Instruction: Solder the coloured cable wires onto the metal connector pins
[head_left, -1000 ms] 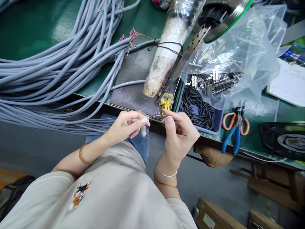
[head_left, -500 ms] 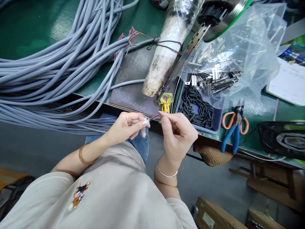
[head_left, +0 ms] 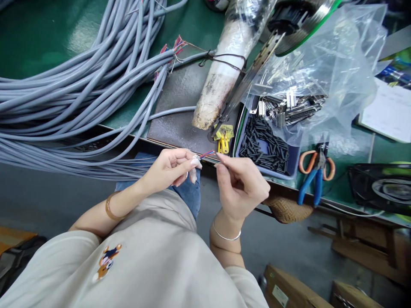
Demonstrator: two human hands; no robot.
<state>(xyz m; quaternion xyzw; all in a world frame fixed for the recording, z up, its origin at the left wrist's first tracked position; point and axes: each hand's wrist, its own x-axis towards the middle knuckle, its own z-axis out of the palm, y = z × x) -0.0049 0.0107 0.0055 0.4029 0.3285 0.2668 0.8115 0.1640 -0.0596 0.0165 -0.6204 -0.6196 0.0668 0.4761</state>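
My left hand (head_left: 170,170) is closed in a pinch near the bench edge, white wrapping on its thumb and fingertips. Out of that pinch stick thin coloured wires (head_left: 207,154), red and blue among them, fanning toward the right. The cable they come from is hidden by the fingers. My right hand (head_left: 241,185) is closed just right of the wire tips, thumb and index finger close together. Whether a fine strand sits between them is too small to make out. Just beyond the wires lies a small yellow tool (head_left: 223,144) on a dark board (head_left: 183,85).
Bundled grey cables (head_left: 80,102) cover the left side. A wrapped post (head_left: 218,81) leans over the board. To the right are a blue bin (head_left: 291,164) of black tubes, a plastic bag (head_left: 349,81) over metal connectors (head_left: 298,111), blue-handled pliers (head_left: 311,184) and orange-handled scissors (head_left: 306,161).
My right hand has moved slightly right and its fingertips have come away from most of the wires, whose ends now show spread. My left hand stays almost still.
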